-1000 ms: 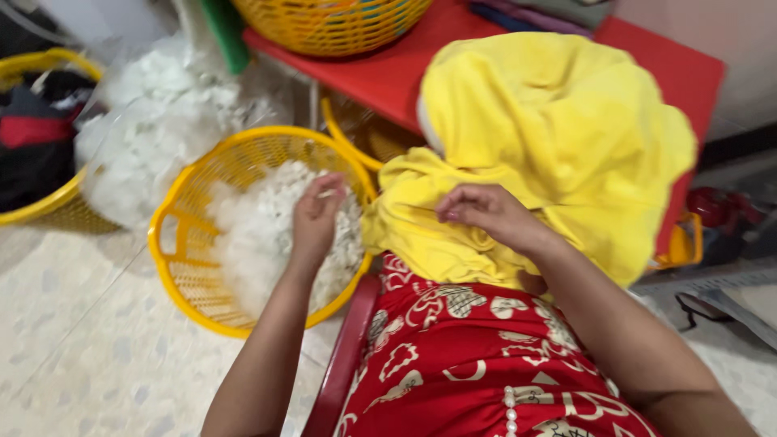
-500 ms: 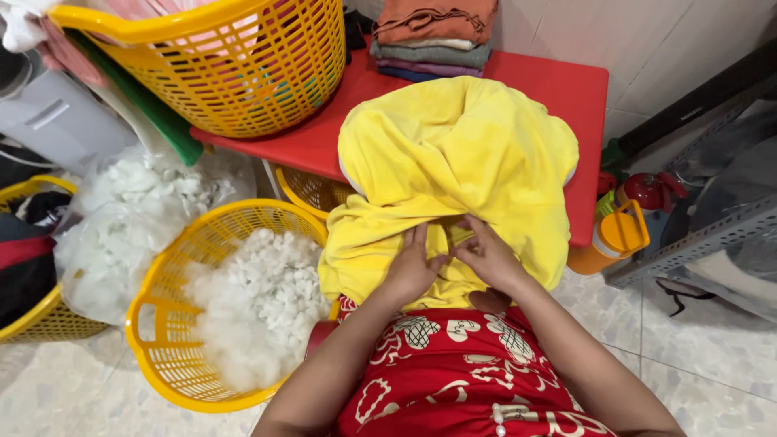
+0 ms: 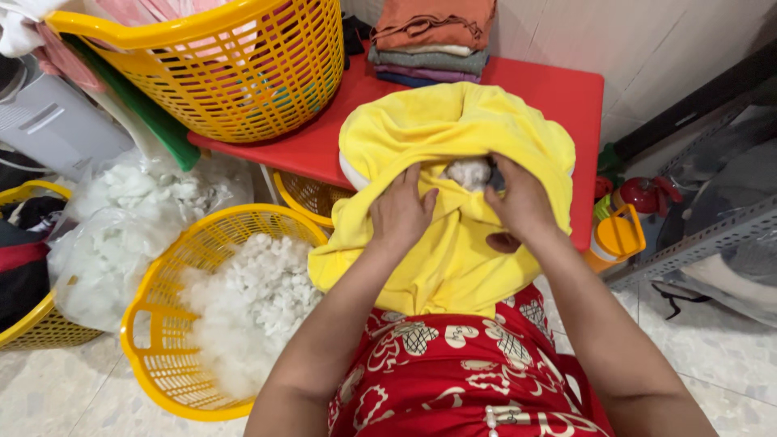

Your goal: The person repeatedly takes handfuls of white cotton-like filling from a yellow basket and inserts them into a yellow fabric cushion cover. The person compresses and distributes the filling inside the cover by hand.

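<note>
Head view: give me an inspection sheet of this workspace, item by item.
Surface: red table, partly covered by the yellow cover.
Job's things: yellow cover, its opening showing white stuffing; floor basket holding loose white fibre.
Clutter: large yellow basket of laundry on the table; folded cloths; clear bag of fibre; orange jug.
Grips: left hand and right hand both press on the cover at the opening.
Cables: nothing seen.
Surroundings: tiled floor; white wall; grey metal rack at the right.
</note>
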